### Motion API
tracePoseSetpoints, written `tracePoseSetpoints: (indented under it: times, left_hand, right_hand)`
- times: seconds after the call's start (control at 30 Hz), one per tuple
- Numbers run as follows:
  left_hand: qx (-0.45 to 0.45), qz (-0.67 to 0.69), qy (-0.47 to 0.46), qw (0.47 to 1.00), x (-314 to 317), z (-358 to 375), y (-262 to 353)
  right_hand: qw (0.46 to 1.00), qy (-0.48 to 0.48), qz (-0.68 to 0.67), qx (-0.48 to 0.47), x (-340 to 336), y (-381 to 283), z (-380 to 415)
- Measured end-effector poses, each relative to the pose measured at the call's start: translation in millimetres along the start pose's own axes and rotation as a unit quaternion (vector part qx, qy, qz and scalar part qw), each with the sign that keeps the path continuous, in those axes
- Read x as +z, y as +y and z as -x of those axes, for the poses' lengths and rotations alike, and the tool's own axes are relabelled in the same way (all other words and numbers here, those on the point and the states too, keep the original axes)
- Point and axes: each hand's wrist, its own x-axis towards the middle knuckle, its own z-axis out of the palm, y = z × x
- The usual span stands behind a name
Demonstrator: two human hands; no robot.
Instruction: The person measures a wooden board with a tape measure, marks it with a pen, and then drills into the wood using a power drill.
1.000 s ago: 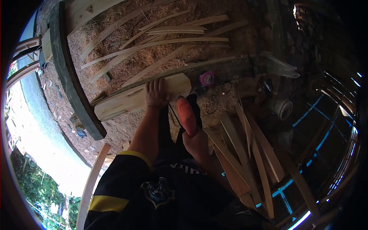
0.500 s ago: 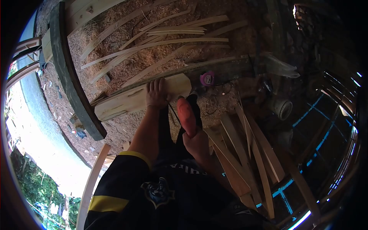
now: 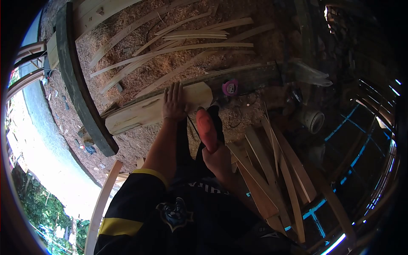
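Both hands are busy: the left hand [image 3: 174, 104] lies flat, fingers spread, on a pale wooden block [image 3: 155, 108] resting on the sawdust-covered ground, while the right hand [image 3: 219, 159] is wrapped around the handle of a red power tool [image 3: 207, 126] just beside the block. A pink tape measure [image 3: 230, 87] sits nearby, among scattered wood strips [image 3: 170, 49].

The left hand [image 3: 174, 104] lies flat on a pale squared wooden beam [image 3: 146, 108]; the right hand [image 3: 219, 158], nearer the body, grips an orange-handled power tool [image 3: 207, 127] just right of it. A pink tape measure [image 3: 230, 87] sits beyond the tool, thin pale wood strips [image 3: 178, 49] farther off, a stack of wooden slats [image 3: 272, 170] right of the right hand.
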Motion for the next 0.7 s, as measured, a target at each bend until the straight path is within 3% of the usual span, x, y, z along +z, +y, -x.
tracePoseSetpoints:
  times: [0.7]
  left_hand:
    - [-0.005,-0.003,-0.009,1.0,-4.7,0.4,1.7]
  right_hand:
    - [1.0,0.005,0.007,0.008,0.3,3.7,-1.7]
